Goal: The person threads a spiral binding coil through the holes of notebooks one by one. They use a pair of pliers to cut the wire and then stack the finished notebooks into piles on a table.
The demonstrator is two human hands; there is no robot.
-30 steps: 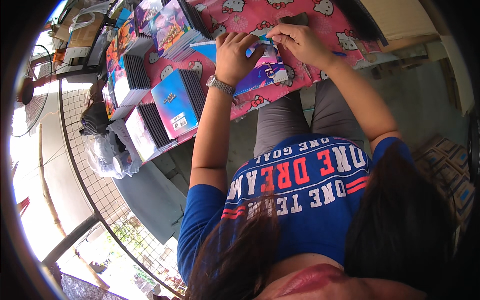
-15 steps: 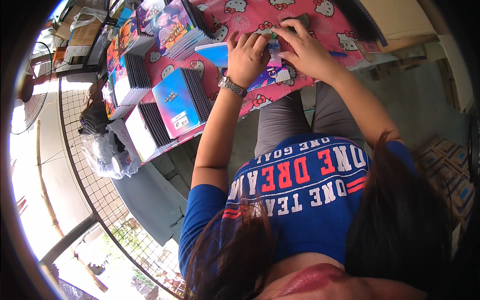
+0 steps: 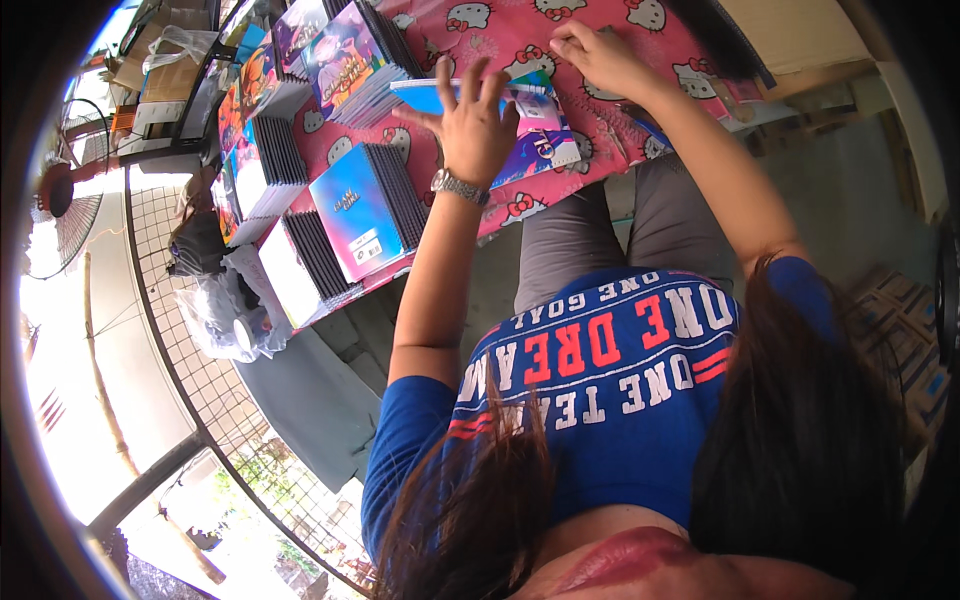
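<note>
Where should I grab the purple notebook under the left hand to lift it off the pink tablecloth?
Take the purple notebook by its near right corner, which pokes out past the left hand toward the person. It lies flat on the pink tablecloth, so likely slide a thumb under that free edge from the near side and pinch.

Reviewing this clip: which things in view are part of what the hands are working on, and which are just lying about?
In hand:
- left hand, fingers spread over the purple notebook
- right hand, pressing on the pink cartoon-print tablecloth beside that notebook
- light blue notebook under the purple one

Lying about:
- stacks of spiral notebooks
- plastic bags
- fan
- cardboard boxes
</note>
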